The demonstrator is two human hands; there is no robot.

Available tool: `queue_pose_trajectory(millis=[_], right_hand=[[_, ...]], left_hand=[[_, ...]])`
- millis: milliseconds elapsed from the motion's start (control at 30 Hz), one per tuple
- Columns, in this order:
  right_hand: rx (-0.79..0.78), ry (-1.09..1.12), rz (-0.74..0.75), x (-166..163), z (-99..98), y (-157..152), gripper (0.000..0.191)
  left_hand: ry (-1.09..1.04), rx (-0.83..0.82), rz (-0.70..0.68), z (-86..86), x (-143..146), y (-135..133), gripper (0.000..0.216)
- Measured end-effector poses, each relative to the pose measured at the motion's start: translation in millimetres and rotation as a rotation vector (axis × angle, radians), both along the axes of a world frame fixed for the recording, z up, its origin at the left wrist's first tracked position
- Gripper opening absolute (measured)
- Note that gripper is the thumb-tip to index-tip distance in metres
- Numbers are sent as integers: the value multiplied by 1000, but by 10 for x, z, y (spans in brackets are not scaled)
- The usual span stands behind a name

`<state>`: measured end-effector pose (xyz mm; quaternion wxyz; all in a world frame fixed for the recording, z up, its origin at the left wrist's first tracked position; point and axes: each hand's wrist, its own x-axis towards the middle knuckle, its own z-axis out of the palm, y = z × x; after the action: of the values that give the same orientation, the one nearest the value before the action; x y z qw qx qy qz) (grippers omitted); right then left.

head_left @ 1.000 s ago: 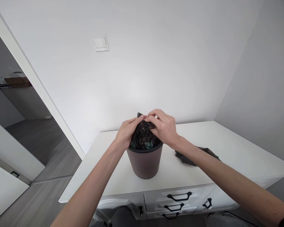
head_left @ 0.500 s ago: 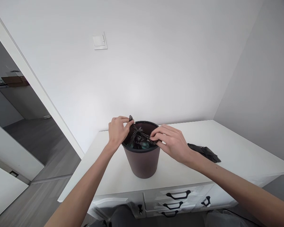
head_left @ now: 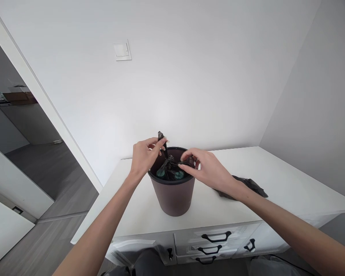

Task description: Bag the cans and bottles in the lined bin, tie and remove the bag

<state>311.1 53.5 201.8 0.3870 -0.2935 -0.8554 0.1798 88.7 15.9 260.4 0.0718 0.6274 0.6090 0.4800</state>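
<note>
From here the bin point(head_left: 172, 199) is showing a plain purplish brown, its rim point(head_left: 174, 183) standing out black. Inside the bin, a black bag point(head_left: 169, 167) is showing teal patches. Under the bin, the worktop point(head_left: 132, 218) is looking white; right of the bin, some plastic point(head_left: 251, 186) is looking black. Left of the bin, the floor point(head_left: 57, 235) is showing grey streaks.

A white worktop point(head_left: 281, 176) with black-handled drawers point(head_left: 189, 239) stands against a pale wall point(head_left: 195, 84) bearing a white light switch point(head_left: 121, 50). To the left, a doorway point(head_left: 53, 115) shows grey floor point(head_left: 46, 165) and a brown box point(head_left: 18, 98) beyond.
</note>
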Motion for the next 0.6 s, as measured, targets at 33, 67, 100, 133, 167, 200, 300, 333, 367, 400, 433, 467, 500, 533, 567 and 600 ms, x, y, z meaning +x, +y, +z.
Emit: queue_pose_trajectory(millis=[33,67,100,133,167,200,300,333,367,400,433,467,500,533,567,600], right_hand=[[10,-8,9,-77,6,66,23],[23,-27,16,-160,11,129,30],[35,-60,23,-247,16,185,33],[42,-103,30,-331,26,233,29],[40,-149,41,-406,41,271,20],[27,-183,59,-470,62,300,10],[-94,-143,128,-563,169,353,13],[-151,-84,139,-561,217,366,12],[-211,-13,141,-546,271,380,11],[-273,63,138,-520,330,395,12],[-337,140,133,-488,393,412,13],[-397,219,129,-449,459,433,15],[-450,302,125,-405,529,460,17],[-490,390,122,-354,601,494,20],[-513,481,120,-295,677,539,22],[-519,576,117,-223,754,595,25]], left_hand=[[-13,5,-18,32,41,-34,42],[-24,13,-37,53,73,-61,42],[-34,21,-55,63,94,-83,41],[-40,29,-71,65,104,-103,41],[-42,36,-80,59,102,-122,41],[-42,38,-85,49,88,-144,41],[-60,43,-85,-7,-27,-222,43],[-82,56,-79,-35,-89,-250,45],[-111,75,-66,-72,-161,-275,46],[-146,98,-42,-119,-242,-298,48],[-181,117,-8,-179,-329,-318,51],[-215,125,33,-253,-421,-336,53],[-249,121,80,-341,-513,-354,55],[-276,99,119,-444,-605,-375,57],[-297,71,155,-559,-694,-399,60],[-309,39,188,-687,-779,-429,62]])
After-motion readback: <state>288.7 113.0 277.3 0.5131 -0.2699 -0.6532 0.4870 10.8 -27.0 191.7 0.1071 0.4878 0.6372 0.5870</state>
